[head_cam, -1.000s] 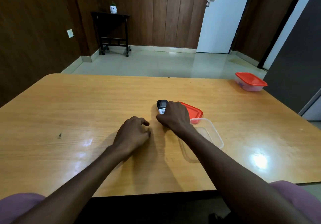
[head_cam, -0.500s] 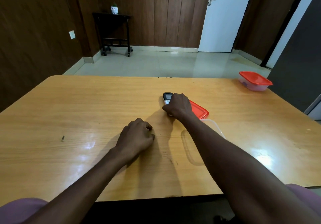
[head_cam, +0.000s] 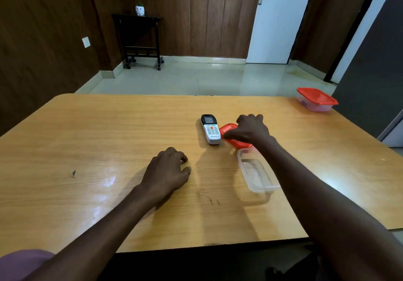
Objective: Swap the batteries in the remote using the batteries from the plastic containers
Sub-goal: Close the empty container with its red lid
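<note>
White air-conditioner remote [head_cam: 210, 130] lies face-up on the worktop [head_cam: 109, 128], just released; right hand [head_cam: 250, 129] has shifted onto the red lid [head_cam: 229, 128], its grip unclear. Left hand [head_cam: 166, 171] rests curled, holding nothing. Clear container [head_cam: 256, 172] stands empty.

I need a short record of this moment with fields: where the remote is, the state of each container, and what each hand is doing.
remote: lies on the table, buttons up, no hand on it
open container: clear, lidless, looks empty, near the right forearm
loose red lid: flat on the table beside the remote, partly under the right hand
closed container: red lid on, far right corner
left hand: curled, resting on the table, holds nothing visible
right hand: over the loose lid; grip unclear
</note>
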The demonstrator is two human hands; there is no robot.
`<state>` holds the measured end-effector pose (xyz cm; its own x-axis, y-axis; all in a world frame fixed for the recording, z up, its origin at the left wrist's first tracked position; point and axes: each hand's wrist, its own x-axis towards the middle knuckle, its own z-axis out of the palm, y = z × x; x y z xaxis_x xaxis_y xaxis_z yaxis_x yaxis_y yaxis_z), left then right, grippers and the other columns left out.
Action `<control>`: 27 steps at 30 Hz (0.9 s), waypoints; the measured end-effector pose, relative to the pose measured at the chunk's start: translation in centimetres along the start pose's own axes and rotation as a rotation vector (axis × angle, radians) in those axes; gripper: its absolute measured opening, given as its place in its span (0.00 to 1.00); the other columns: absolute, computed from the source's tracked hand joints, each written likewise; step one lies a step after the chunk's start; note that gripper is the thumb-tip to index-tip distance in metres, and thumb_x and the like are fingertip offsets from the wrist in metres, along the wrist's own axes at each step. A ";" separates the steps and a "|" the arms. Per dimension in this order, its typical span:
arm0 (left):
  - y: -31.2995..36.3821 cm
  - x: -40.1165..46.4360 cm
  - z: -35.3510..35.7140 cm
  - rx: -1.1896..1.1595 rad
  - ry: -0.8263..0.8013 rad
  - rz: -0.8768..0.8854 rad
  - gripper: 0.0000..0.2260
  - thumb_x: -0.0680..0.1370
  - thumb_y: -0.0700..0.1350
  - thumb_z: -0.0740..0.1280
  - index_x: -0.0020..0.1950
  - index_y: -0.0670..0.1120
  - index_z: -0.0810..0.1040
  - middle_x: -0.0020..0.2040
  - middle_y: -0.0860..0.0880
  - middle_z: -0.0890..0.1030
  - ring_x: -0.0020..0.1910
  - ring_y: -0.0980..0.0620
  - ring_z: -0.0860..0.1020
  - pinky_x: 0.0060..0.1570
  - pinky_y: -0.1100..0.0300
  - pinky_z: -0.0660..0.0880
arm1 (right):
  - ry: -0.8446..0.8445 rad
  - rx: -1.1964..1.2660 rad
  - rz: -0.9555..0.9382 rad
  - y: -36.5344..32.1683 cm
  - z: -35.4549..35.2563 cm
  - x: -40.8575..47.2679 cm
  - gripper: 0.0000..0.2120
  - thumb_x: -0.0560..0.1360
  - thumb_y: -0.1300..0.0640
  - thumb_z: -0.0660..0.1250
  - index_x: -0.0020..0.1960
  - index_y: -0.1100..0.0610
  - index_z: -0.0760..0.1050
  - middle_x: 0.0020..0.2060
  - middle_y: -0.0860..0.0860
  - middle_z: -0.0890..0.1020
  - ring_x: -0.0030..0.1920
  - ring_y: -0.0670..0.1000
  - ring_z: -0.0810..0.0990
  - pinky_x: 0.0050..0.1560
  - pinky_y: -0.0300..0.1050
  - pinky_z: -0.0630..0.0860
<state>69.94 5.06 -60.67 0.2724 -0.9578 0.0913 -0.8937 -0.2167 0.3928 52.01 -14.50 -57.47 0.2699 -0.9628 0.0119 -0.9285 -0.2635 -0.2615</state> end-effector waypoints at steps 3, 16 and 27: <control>0.1 -0.2 -0.1 0.004 -0.002 0.001 0.17 0.78 0.52 0.66 0.65 0.49 0.78 0.65 0.51 0.76 0.65 0.50 0.73 0.60 0.55 0.71 | -0.168 -0.035 0.081 1.2 0.4 0.2 0.37 0.61 0.33 0.72 0.62 0.54 0.75 0.58 0.57 0.78 0.64 0.61 0.69 0.60 0.55 0.73; 1.9 -0.4 -1.0 -0.437 0.030 -0.089 0.14 0.77 0.47 0.71 0.63 0.50 0.81 0.60 0.53 0.80 0.59 0.56 0.76 0.59 0.59 0.73 | 0.152 0.369 -0.037 -0.1 -3.7 -5.6 0.42 0.61 0.34 0.74 0.68 0.55 0.73 0.59 0.54 0.80 0.57 0.56 0.77 0.47 0.51 0.81; 5.2 -1.3 -0.7 -1.395 -0.238 -0.284 0.17 0.80 0.35 0.65 0.69 0.43 0.75 0.53 0.41 0.86 0.52 0.42 0.85 0.52 0.46 0.82 | -0.290 1.139 -0.048 -1.0 -3.1 -15.0 0.12 0.78 0.50 0.64 0.49 0.57 0.82 0.46 0.55 0.85 0.44 0.56 0.85 0.40 0.53 0.82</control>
<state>65.24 5.30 -58.07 0.1894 -0.9528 -0.2372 0.2879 -0.1770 0.9412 48.13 -0.02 -54.35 0.4827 -0.8652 -0.1361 -0.1912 0.0475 -0.9804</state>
